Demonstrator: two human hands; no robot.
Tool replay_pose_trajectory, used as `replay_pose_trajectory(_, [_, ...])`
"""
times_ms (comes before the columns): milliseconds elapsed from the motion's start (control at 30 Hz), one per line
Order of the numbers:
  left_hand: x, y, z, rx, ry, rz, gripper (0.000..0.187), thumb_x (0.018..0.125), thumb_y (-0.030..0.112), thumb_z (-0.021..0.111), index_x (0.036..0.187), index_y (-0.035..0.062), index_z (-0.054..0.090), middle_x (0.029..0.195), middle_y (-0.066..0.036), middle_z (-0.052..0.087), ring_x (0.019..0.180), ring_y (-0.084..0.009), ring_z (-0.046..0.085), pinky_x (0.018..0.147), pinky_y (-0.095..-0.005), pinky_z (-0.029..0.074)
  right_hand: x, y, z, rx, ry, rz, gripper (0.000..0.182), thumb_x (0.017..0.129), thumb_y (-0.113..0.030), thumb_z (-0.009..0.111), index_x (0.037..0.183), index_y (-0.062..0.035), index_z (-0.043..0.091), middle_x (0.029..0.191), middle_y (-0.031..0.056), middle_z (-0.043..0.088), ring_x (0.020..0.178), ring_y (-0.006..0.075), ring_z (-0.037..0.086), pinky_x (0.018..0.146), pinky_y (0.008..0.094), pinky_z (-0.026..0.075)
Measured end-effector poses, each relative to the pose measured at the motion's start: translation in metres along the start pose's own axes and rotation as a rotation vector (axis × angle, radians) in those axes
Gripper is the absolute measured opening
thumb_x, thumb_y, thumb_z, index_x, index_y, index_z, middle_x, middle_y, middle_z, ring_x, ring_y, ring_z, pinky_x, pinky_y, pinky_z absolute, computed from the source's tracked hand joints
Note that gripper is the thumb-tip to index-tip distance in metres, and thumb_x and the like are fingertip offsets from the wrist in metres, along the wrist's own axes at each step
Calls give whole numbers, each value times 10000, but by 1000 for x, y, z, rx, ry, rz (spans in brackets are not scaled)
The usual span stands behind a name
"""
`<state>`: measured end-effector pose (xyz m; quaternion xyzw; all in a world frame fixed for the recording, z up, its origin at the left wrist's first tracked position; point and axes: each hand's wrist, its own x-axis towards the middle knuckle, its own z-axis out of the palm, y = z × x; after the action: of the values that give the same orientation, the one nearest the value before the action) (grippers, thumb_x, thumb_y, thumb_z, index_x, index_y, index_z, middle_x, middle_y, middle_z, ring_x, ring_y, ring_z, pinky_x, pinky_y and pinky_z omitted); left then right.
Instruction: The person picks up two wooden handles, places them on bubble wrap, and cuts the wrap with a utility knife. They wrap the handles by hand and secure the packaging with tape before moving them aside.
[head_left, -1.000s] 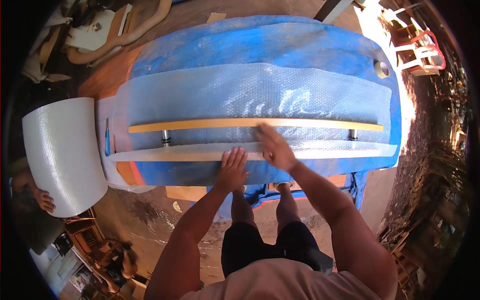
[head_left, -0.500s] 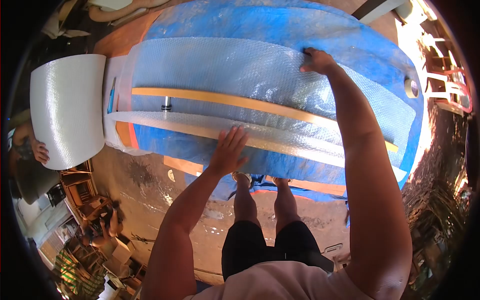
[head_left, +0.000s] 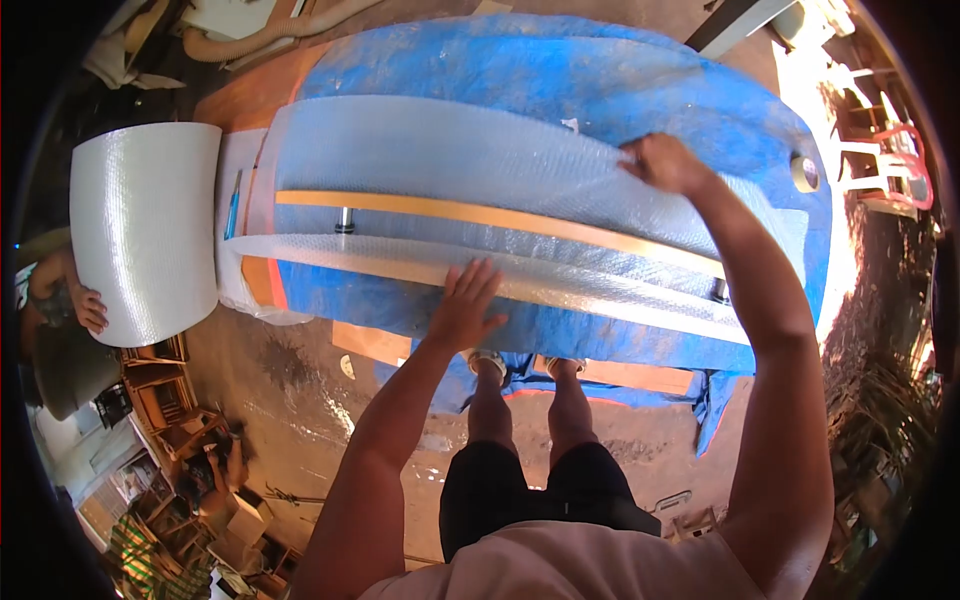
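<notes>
A sheet of bubble wrap (head_left: 430,140) lies across the blue tarp under a long piece with a light wooden rail (head_left: 480,212) and short metal posts (head_left: 345,220). Its near side is covered by a folded strip of the wrap. My left hand (head_left: 466,305) rests flat with fingers spread on that covered near side. At the far edge of the sheet, my right hand (head_left: 662,163) is closed on the bubble wrap, which creases and lifts toward it.
Left stands a large bubble wrap roll (head_left: 145,235), with another person's hand (head_left: 90,308) on it. A slim blue tool (head_left: 234,210) lies near the roll. A tape roll (head_left: 804,174) sits at the right on the blue tarp (head_left: 480,60). Chairs (head_left: 890,165) stand beyond.
My right hand has closed on the far edge of the bubble wrap and drawn it a little toward me. My left hand stays on the near side. The view has shifted slightly.
</notes>
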<state>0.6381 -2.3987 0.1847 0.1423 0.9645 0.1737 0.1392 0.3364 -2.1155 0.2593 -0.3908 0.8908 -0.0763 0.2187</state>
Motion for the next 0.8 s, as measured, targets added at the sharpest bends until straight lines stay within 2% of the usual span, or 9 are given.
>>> replay_pose_trajectory(100, [0,2,-2,-31,18,-3,700,794,410,587,1348,74,322,1428,-139,256,1338,-302,189,1068,-508,108,-50,-50,6,-2,-2,-86,296,895,-185,452,1162,-160,576,905,160,638,774,302,629,747,399,512])
replay_pose_trajectory(167, [-2,2,-1,-33,29,10,697,794,410,587,1345,70,328,1425,-142,262,1337,-305,191,1069,-507,104,-81,-79,23,-152,-16,-153,443,823,-85,466,1254,-184,501,857,149,630,673,265,629,586,391,513])
replay_pose_trajectory(233, [-2,1,4,-29,43,-13,694,800,414,576,1348,70,325,1417,-147,274,1337,-296,198,1072,-498,100,-102,-108,42,-165,-154,-149,549,795,-37,459,1320,-189,411,882,144,607,617,265,616,541,381,498])
replay_pose_trajectory(467, [-2,0,2,-142,62,-39,589,771,369,631,1222,43,437,1305,-157,416,1256,-332,315,1050,-514,139,-127,-144,133,-138,-78,-73,625,749,-67,506,1352,-137,356,813,114,586,650,242,623,565,348,508])
replay_pose_trajectory(567, [2,4,-1,-371,209,-22,525,754,336,657,1142,29,482,1191,-171,508,1155,-358,407,1039,-507,156,-126,-144,154,-148,-5,-51,642,741,-66,505,1358,-145,347,797,111,577,657,239,624,564,338,509])
replay_pose_trajectory(633, [6,10,4,-519,409,-167,457,759,310,660,1069,-2,533,1114,-193,548,1084,-366,452,1034,-449,210,-126,-146,163,-184,73,-52,635,746,-68,501,1357,-139,347,805,113,577,670,237,624,564,332,510])
replay_pose_trajectory(667, [9,12,6,-522,408,-163,457,759,310,660,1069,-2,533,1114,-193,548,1084,-366,452,1034,-449,210,-126,-145,168,-186,72,-47,635,746,-68,501,1357,-139,347,805,113,577,670,237,624,564,332,510])
replay_pose_trajectory(733, [18,13,19,-590,474,-404,412,786,232,642,1079,-35,529,1061,-222,560,1033,-353,497,900,-412,374,-127,-142,169,-142,141,-95,627,754,-70,489,1360,-127,337,816,109,578,666,236,622,546,322,509])
replay_pose_trajectory(800, [29,10,38,-643,579,-502,347,800,201,621,1039,-41,548,1007,-209,582,968,-327,534,856,-391,400,-128,-142,167,-128,90,-66,591,768,-100,504,1341,-116,356,836,109,585,700,247,621,592,335,508])
